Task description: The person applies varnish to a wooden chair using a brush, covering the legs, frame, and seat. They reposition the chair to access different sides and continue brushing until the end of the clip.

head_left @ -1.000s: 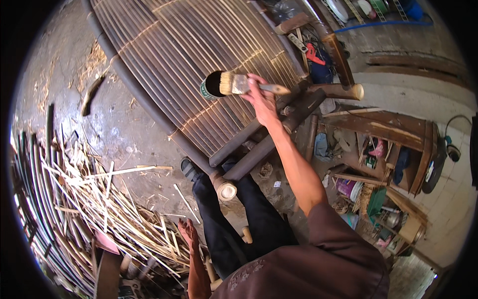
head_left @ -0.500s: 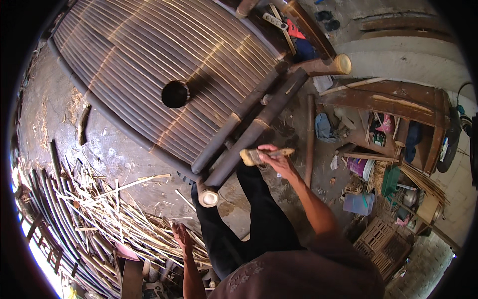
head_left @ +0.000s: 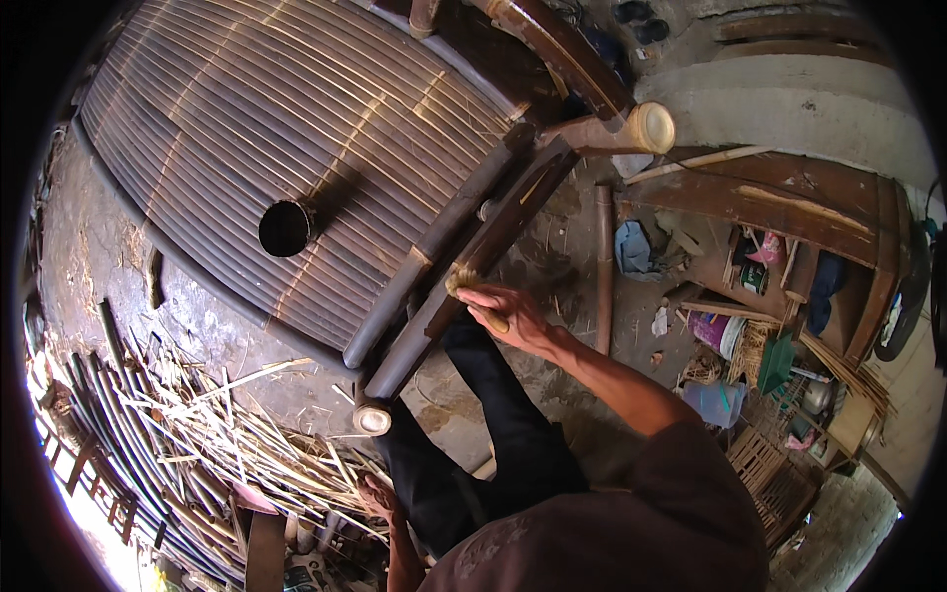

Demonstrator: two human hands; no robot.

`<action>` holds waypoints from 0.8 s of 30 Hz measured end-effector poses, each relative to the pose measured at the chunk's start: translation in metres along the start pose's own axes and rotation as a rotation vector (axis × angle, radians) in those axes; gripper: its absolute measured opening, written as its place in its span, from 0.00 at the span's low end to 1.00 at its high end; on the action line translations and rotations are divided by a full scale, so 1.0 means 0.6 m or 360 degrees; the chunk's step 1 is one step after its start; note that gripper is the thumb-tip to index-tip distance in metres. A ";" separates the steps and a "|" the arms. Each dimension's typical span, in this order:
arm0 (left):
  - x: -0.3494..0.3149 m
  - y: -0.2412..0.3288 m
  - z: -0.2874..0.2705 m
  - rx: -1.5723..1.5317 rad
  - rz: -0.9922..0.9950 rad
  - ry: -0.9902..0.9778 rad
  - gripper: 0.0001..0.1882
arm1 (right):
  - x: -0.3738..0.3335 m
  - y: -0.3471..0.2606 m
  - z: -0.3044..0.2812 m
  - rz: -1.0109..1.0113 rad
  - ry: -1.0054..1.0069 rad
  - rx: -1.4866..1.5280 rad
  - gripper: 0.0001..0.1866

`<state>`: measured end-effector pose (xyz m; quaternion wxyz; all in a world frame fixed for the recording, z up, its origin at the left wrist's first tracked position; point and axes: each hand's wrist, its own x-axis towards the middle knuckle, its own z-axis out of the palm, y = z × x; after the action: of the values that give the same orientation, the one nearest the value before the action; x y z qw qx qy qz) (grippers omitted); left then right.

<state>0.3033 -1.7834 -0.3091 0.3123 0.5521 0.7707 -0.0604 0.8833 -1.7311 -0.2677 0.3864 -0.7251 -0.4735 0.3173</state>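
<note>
My right hand (head_left: 506,314) is closed around the handle of a paintbrush (head_left: 460,280). Its pale bristles touch the thick dark bamboo pole (head_left: 434,314) along the near end of a bamboo slat frame (head_left: 256,148); part of the handle is hidden by my fingers. Low beside my left thigh, my left hand (head_left: 377,496) hangs open and holds nothing, close to a heap of split bamboo strips (head_left: 286,444). A dark round container (head_left: 309,219) stands on the slats, its inside in shadow.
The pole's cut end (head_left: 372,420) juts out above my left leg. Dark bamboo poles (head_left: 123,424) lie at the left. On the right are a wooden shelf unit (head_left: 779,202), a clear plastic tub (head_left: 714,402), a blue cloth (head_left: 633,249) and a slatted crate (head_left: 769,479).
My right hand has moved left and turned, bringing the brush onto the pole. My left hand has dropped lower. The view has shifted, so the frame sits further left.
</note>
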 end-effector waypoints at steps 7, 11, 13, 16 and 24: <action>-0.027 -0.016 -0.001 0.0149 -0.0371 -0.0333 0.24 | 0.188 0.136 -0.263 0.0544 0.0399 -0.1050 0.14; -0.055 -0.017 -0.015 -0.0002 -0.0441 -0.0280 0.25 | 0.236 0.136 -0.220 0.0535 -0.0315 -0.1074 0.17; -0.066 -0.024 -0.023 -0.0195 -0.0467 -0.0255 0.24 | 0.297 0.187 -0.263 0.0540 -0.0320 -0.1597 0.16; -0.086 -0.074 -0.018 -0.0177 -0.0450 -0.0293 0.23 | 0.379 0.142 -0.239 0.0666 -0.0679 -0.1960 0.13; -0.140 -0.108 0.028 0.0065 -0.0633 -0.0622 0.23 | 0.238 -0.049 0.121 0.0325 -0.1266 -0.0879 0.16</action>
<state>0.2690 -1.8840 -0.2931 0.4258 0.3741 0.7878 -0.2411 0.8601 -1.5719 -0.2924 -0.0638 -0.6659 -0.5772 0.4684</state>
